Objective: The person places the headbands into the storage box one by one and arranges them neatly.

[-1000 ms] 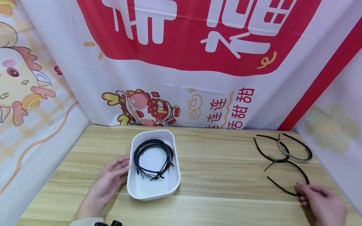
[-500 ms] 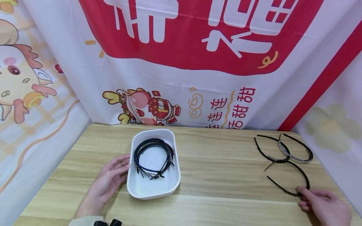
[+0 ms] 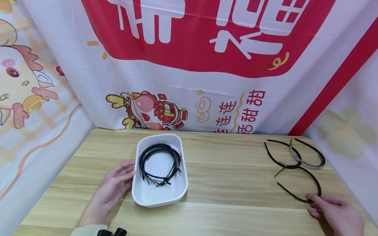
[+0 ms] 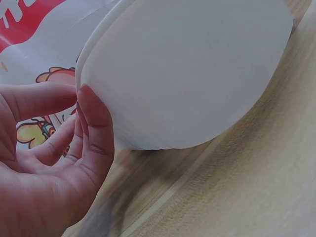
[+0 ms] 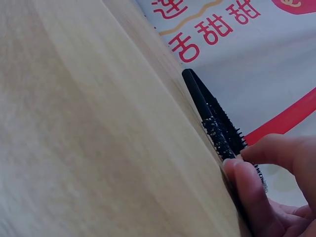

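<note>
In the head view my left hand (image 3: 116, 185) rests beside a white plastic box (image 3: 157, 196), its fingertips against the outer left wall. The left wrist view shows the thumb and index fingertip at the edge of the box wall (image 4: 187, 74). Several dark headbands (image 3: 159, 148) lie stacked inside the box. At the far right my right hand (image 3: 336, 209) pinches a black toothed headband (image 3: 318, 183) between thumb and index finger. In the right wrist view this headband (image 5: 197, 96) shows glittery specks and small teeth.
Two more headbands lie behind the held one: a black one (image 3: 273, 157) and one with a silvery band (image 3: 310, 167), overlapping each other. They rest on the wooden table (image 3: 224, 183). A printed cloth (image 3: 189, 78) hangs along the table's back and sides.
The right hand keeps its pinch on the headband, with only a slight shift of the fingers. The left hand and box stay put; the head view drifts a little.
</note>
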